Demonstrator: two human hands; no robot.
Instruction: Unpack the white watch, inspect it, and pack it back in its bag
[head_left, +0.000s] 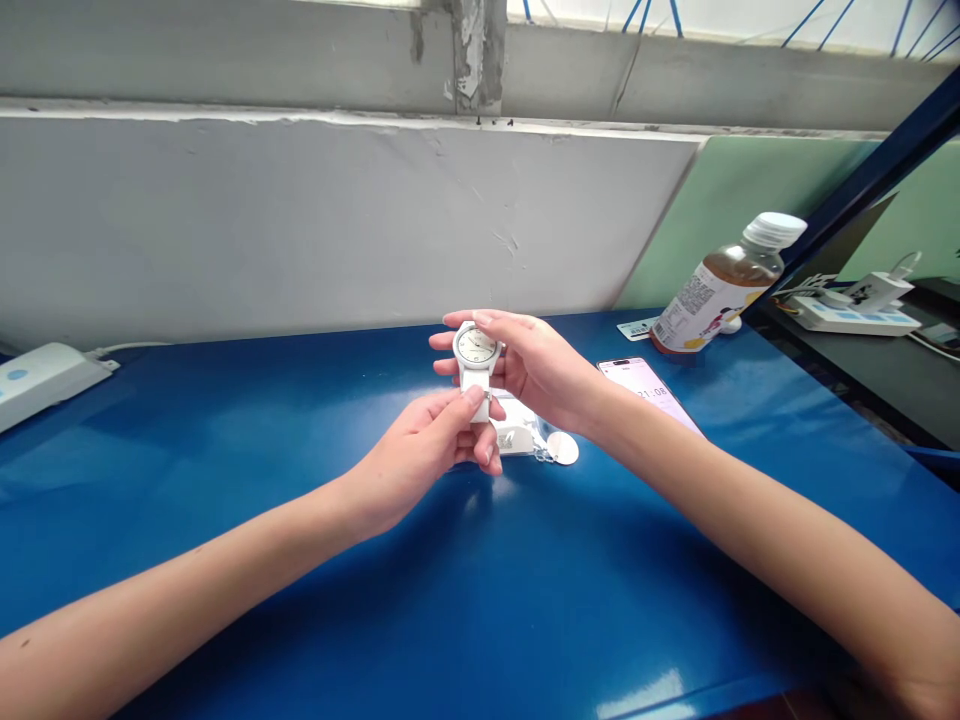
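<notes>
A white wristwatch (477, 345) with a round dial is held up above the blue table, its strap hanging toward me. My left hand (431, 440) pinches the lower strap between thumb and fingers. Around the watch's upper end closes my right hand (529, 365), thumb near the top of the case and fingers behind it. Below and behind the hands lies a white box-like item (517, 438), partly hidden, with a round white tag (562, 448) on a small chain beside it.
The blue table (225, 450) runs back to a grey wall. To the right lie a lit phone (649, 390), a bottle of brown drink (720, 285) and a small card (637, 329). Power strips (52, 380) stand at the left and at the far right (855, 312).
</notes>
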